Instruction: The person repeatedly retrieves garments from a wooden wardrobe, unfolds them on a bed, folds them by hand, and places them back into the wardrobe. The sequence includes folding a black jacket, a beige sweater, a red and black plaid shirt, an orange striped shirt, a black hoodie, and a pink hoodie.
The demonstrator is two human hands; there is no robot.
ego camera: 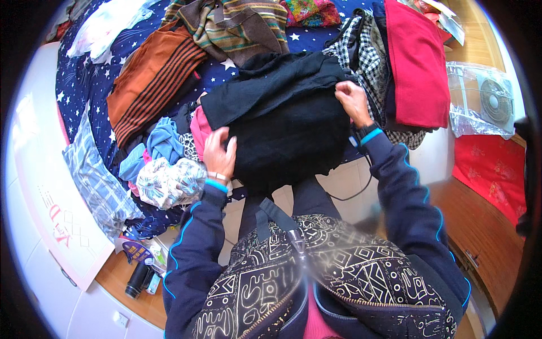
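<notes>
A black knitted garment (288,135) lies spread over the near edge of the bed, one sleeve folded across its upper part. At its left side is my left hand (219,152), fingers apart, resting on or just over the cloth. My right hand (352,101) is at the garment's upper right, its fingers curled together at the edge; whether cloth is pinched between them cannot be told. A pink cloth (200,129) shows beside the left edge. Black-and-white checked clothing (364,51) lies just beyond my right hand.
On the starry blue bedsheet (80,91) lie an orange striped garment (154,76), a brown striped one (241,25), a red folded cloth (417,63) and a heap of blue and patterned clothes (169,178). A plastic-wrapped fan (493,99) stands at right. A cable (358,193) hangs near my legs.
</notes>
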